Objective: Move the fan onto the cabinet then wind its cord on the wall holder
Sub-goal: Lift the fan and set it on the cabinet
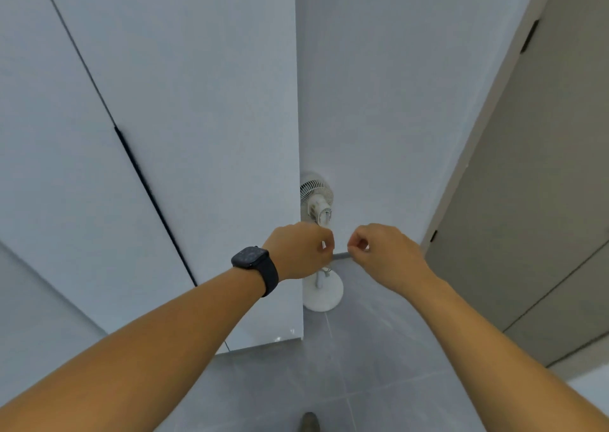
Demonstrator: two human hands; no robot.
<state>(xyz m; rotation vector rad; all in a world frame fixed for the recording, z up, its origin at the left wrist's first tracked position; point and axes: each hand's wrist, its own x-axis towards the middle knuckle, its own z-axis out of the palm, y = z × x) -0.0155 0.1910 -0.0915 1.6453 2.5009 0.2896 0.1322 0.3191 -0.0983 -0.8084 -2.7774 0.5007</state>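
- Head view: left hand (pixel 301 250) and right hand (pixel 379 250) loosely curled, reaching; whether either pinches the cord, cannot tell.
- Fan (pixel 318 233) stands on floor (pixel 379 349) in wall corner beside cabinet (pixel 197 167), not yet moved.
- Hands converge above its stand, probably to lift.

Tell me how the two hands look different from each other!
The left hand has a dark watch with a dark strap on its wrist; the right hand has a bare wrist. The left hand is in front of the tall white cabinet's corner edge; the right hand is in front of the pale wall and grey floor. Both are curled with fingers pinched, close together, above the small white standing fan on the floor.
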